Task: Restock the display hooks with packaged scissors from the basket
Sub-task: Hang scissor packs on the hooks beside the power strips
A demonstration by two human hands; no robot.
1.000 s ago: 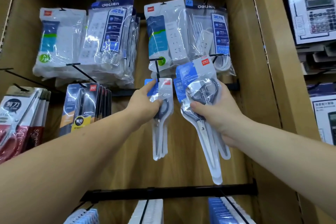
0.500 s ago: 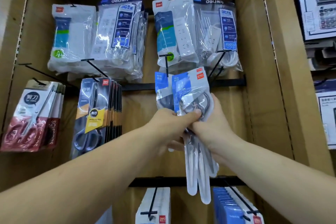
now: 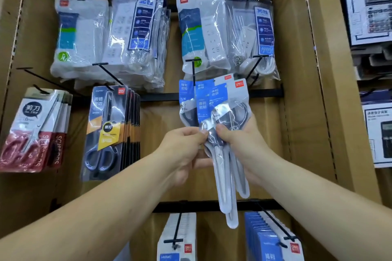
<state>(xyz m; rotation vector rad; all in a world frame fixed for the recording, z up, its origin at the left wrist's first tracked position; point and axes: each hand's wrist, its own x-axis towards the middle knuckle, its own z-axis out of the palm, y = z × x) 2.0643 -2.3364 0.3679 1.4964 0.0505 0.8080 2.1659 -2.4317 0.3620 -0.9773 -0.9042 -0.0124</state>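
Head view, scissors packs (image 3: 220, 116) pinched between left hand (image 3: 186, 148), right hand (image 3: 239, 142)

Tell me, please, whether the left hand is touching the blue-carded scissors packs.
Touching. The head view shows the left hand pinching the scissors packs at their clear plastic middle, opposite the right hand, which grips them too.
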